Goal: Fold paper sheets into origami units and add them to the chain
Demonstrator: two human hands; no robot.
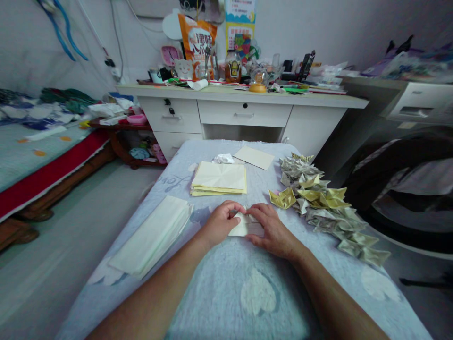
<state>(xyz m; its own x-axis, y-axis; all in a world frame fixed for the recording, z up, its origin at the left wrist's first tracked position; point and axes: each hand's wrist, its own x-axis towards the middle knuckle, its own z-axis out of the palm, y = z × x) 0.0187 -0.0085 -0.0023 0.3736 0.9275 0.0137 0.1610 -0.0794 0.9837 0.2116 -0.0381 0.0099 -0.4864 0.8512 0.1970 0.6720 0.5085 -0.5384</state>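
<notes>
Between my hands, low over the cloth, is a small folded sheet of pale paper (243, 229). My left hand (223, 221) pinches its left part with thumb and forefinger. My right hand (267, 224) grips the upper right edge, the fingertips of both hands almost meeting. Just beyond lies a stack of cream and yellow paper sheets (219, 177) with crease lines on top. To the left is a long pile of folded white paper (155, 236). On the right stand several folded paper ingots (329, 212), silver and gold, and one gold paper ingot (283, 198) sits nearest my right hand.
A blue patterned cloth (212, 293) covers the table. Behind the stack are a crumpled white tissue (223, 158) and a flat beige card (254, 157). A white desk (244, 113) crowded with objects stands behind, a washing machine (406, 108) to the right, a bed (46, 156) to the left.
</notes>
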